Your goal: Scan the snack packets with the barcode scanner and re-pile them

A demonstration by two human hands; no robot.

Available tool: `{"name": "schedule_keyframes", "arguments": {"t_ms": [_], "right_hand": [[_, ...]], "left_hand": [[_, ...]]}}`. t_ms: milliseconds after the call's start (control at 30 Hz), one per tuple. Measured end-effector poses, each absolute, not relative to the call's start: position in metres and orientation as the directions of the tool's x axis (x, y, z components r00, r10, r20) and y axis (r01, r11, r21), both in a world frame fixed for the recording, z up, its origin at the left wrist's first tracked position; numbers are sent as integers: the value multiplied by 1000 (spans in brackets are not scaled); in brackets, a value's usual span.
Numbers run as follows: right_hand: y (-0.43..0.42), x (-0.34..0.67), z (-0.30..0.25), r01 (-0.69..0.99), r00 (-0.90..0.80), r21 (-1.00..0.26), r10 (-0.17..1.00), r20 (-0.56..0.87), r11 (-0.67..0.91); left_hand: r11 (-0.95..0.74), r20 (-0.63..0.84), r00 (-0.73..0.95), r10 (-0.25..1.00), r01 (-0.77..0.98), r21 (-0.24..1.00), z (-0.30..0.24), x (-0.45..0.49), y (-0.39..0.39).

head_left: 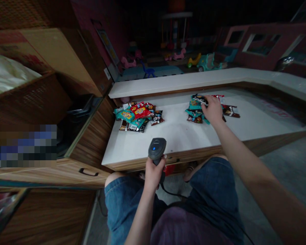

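Observation:
My left hand [153, 172] is wrapped around the handle of a grey barcode scanner [157, 148], held upright near the desk's front edge with a blue light on its top. My right hand [212, 109] reaches over the pile on the right, its fingers closed on a dark snack packet [200, 99]. Teal snack packets [194, 104] lie beneath and beside that hand, and it hides part of them. A brown packet [231, 111] sticks out on its right. On the left lies another heap, with a red snack packet [140, 111] on top of teal and brown ones.
A white desk [173, 132] with a raised white ledge [178, 82] stands before my knees. The scanner's black cable [172, 194] hangs below. To the left are a wooden cabinet [91, 124], a cardboard box [56, 51] and a wicker basket [38, 97]. Toy riders [206, 62] stand beyond.

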State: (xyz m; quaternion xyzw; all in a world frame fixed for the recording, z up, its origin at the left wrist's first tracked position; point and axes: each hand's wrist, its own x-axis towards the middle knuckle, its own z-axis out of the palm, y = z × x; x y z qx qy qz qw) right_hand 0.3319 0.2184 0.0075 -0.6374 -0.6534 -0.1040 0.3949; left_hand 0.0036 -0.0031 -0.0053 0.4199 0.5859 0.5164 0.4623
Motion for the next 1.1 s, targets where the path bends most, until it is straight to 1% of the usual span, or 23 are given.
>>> {"name": "schedule_keyframes", "arguments": {"t_ms": [67,133,167,233,267,333,433,500,567,667,800,867,933,1033,1100], "right_hand": [[231,348,10,954,94,-284,797,597,100],[237,355,10,971,74,-230,830,553,66],[238,354,10,975,72,-214,831,552,58],[235,345,9,976,57,-202,803,593,79],[233,336,9,971,34,-205,783,621,120],[227,308,8,939,-57,-220,752,656,263],[222,248,3,821,-240,-268,730,639,504],[221,202,0,735,-344,-303,718,605,607],[225,156,0,681,-405,-335,717,568,651],[233,99,4,677,-469,-324,726,504,661],[243,58,12,730,-476,-277,755,450,625],[243,51,15,746,-463,-277,771,438,605],[241,53,18,727,-463,-295,759,457,620],[231,69,19,641,-415,-375,714,565,669],[222,86,14,540,-310,-489,702,641,685]], "left_hand": [[125,-122,-212,970,-2,992,-6,3,-4],[132,-132,-211,968,-13,991,-7,2,-4],[135,-135,-215,967,-15,991,-8,2,-4],[135,-136,-228,964,-19,991,-10,1,-4],[133,-135,-234,963,-22,991,-10,1,-3],[132,-134,-240,962,-23,991,-10,0,-3],[140,-140,-236,962,-17,990,-9,-1,-4],[143,-143,-235,962,-17,990,-9,-2,-6],[143,-142,-239,961,-17,990,-8,-4,-7],[132,-128,-258,958,1,991,-8,-7,-10],[138,-129,-257,958,15,990,-9,-11,-14],[140,-132,-257,957,15,990,-10,-14,-15],[141,-131,-266,955,21,990,-11,-16,-15],[137,-124,-284,951,27,990,-12,-17,-14],[121,-108,-293,950,26,992,-12,-16,-11]]}}
